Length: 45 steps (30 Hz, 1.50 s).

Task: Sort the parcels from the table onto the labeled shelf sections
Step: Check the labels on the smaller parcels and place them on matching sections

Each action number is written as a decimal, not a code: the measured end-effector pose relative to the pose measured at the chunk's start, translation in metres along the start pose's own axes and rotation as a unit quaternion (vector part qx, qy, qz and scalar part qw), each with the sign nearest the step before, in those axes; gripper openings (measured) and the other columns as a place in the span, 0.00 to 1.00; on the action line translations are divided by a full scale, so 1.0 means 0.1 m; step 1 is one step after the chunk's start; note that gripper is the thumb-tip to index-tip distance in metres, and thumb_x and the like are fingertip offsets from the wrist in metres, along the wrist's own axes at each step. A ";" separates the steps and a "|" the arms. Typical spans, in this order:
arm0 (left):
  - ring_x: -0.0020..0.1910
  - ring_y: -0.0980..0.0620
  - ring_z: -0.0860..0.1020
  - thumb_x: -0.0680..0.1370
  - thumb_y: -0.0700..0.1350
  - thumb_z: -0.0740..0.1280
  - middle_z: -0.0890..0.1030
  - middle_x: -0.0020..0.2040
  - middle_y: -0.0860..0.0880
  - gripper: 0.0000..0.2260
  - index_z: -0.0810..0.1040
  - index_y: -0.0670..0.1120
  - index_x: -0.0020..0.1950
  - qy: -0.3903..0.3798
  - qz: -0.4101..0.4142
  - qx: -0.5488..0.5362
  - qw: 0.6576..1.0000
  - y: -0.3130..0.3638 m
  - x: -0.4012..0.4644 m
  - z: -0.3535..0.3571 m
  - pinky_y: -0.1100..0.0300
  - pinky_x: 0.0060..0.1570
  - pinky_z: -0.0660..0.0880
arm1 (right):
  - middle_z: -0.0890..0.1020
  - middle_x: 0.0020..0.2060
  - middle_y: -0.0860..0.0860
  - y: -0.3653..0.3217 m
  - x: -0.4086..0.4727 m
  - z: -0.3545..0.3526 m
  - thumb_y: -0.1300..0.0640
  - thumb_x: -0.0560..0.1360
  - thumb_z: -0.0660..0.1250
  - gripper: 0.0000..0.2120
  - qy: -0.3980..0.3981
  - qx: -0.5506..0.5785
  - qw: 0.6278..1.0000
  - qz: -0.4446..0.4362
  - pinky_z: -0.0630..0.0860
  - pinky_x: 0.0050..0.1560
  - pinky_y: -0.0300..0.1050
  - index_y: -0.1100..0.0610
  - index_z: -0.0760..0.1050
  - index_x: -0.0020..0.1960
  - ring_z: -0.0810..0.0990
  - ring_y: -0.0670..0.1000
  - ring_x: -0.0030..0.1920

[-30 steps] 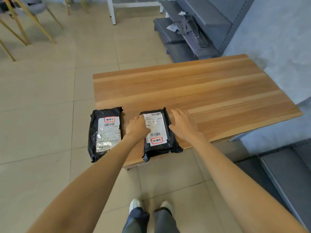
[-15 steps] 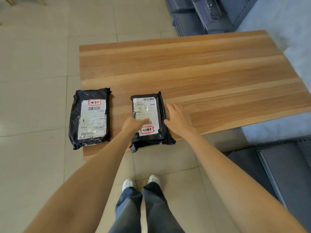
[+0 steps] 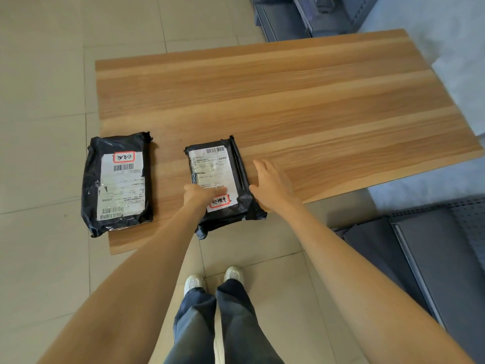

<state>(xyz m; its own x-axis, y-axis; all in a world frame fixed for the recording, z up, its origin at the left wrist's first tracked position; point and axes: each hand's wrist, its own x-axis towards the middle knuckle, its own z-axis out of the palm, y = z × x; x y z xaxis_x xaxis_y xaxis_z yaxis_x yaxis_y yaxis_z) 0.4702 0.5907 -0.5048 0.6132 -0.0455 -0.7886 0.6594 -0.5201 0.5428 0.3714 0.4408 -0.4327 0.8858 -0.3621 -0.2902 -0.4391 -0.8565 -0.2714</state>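
Right hand (image 3: 273,186) lifted off parcel (image 3: 223,185), fingers spread | left hand (image 3: 200,197) still pinching its edge

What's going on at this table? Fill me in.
A person stands at the near edge of a wooden table, working on the right-hand black parcel. The left hand rests on the parcel's label with its thumb across it, and the right hand lies open against the parcel's right edge. A second black parcel lies untouched to the left. Both are still on the table.
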 end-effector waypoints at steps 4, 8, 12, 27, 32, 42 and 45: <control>0.35 0.53 0.79 0.66 0.44 0.80 0.82 0.47 0.47 0.20 0.77 0.45 0.53 -0.017 0.014 -0.001 1.000 0.02 -0.05 0.03 0.62 0.30 0.74 | 0.67 0.72 0.55 0.05 -0.01 0.02 0.55 0.77 0.66 0.30 0.003 0.001 1.000 0.008 0.63 0.70 0.50 0.59 0.60 0.75 0.64 0.55 0.72; 0.37 0.52 0.82 0.63 0.44 0.82 0.83 0.47 0.47 0.23 0.78 0.44 0.54 -0.031 0.011 -0.018 0.999 0.04 -0.11 0.00 0.62 0.29 0.75 | 0.66 0.72 0.54 0.06 -0.01 0.00 0.55 0.77 0.67 0.30 0.014 0.004 1.000 0.012 0.63 0.70 0.50 0.59 0.60 0.75 0.64 0.55 0.72; 0.38 0.49 0.85 0.61 0.45 0.83 0.84 0.50 0.44 0.32 0.74 0.42 0.60 -0.059 0.037 -0.051 0.996 0.09 -0.19 -0.02 0.62 0.26 0.77 | 0.66 0.72 0.54 0.09 -0.02 -0.08 0.55 0.77 0.66 0.30 0.025 0.004 1.000 0.018 0.63 0.70 0.51 0.58 0.59 0.75 0.64 0.56 0.72; 0.40 0.49 0.85 0.74 0.50 0.73 0.86 0.44 0.45 0.12 0.81 0.46 0.53 -0.104 0.223 -0.106 0.963 1.58 -1.19 -0.20 0.58 0.36 0.81 | 0.66 0.72 0.54 0.25 0.08 -1.62 0.57 0.77 0.67 0.31 0.148 -0.030 0.988 0.019 0.65 0.69 0.51 0.58 0.58 0.76 0.64 0.56 0.71; 0.38 0.50 0.85 0.73 0.54 0.73 0.86 0.42 0.46 0.15 0.80 0.45 0.53 -0.110 0.284 -0.117 0.945 2.27 -1.76 -0.33 0.59 0.34 0.80 | 0.65 0.71 0.56 0.27 -0.01 -2.45 0.58 0.77 0.66 0.29 0.241 -0.086 0.967 0.007 0.66 0.67 0.51 0.59 0.60 0.75 0.64 0.57 0.71; 0.36 0.51 0.85 0.74 0.51 0.72 0.86 0.43 0.45 0.15 0.80 0.44 0.56 -0.209 0.390 -0.085 0.893 2.91 -2.74 -0.04 0.61 0.33 0.80 | 0.72 0.65 0.54 0.51 -0.73 -3.21 0.57 0.75 0.66 0.25 0.344 -0.159 0.922 0.075 0.65 0.65 0.47 0.60 0.66 0.70 0.68 0.56 0.66; 0.35 0.51 0.84 0.75 0.51 0.72 0.86 0.42 0.46 0.14 0.81 0.44 0.54 -0.243 0.391 -0.060 0.886 2.93 -2.96 0.08 0.60 0.33 0.80 | 0.73 0.63 0.54 0.57 -1.04 -3.34 0.58 0.74 0.67 0.24 0.370 -0.161 0.908 0.112 0.64 0.64 0.46 0.60 0.67 0.68 0.69 0.56 0.65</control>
<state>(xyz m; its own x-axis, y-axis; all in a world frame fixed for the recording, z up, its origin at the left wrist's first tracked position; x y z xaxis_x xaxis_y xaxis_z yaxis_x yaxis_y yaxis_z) 0.4784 0.4455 -0.1148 0.6624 -0.7285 -0.1747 0.1753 -0.0760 0.9816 0.3045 0.3063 -0.1114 0.6909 -0.5863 0.4231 -0.6593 -0.7510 0.0359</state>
